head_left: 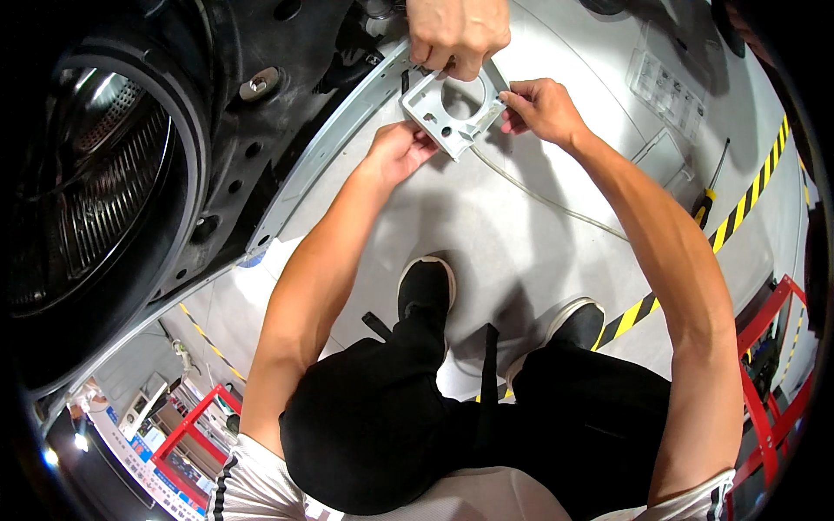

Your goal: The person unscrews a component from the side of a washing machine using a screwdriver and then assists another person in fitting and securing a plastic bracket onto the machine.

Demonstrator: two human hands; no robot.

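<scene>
A pale grey plastic bracket (428, 108) with a large round hole hangs at the top middle, beside the lower metal rail (338, 118) of a black machine (209, 174). My left hand (402, 152) has its fingers closed at the bracket's lower left corner, partly hidden under it. My right hand (543, 108) pinches the bracket's right edge between thumb and fingers. Another person's hand (458, 28) reaches from above onto the bracket's top edge, its fingertips partly hidden. A thin grey hose (539, 195) runs from below the bracket across the floor.
A screwdriver (705, 200) with yellow-black handle lies at right near striped floor tape (745, 201). A flat clear item (660, 87) and a pale panel (660, 161) lie beyond my right arm. Red metal frames (761, 417) stand at lower right and left. My shoes are below my hands.
</scene>
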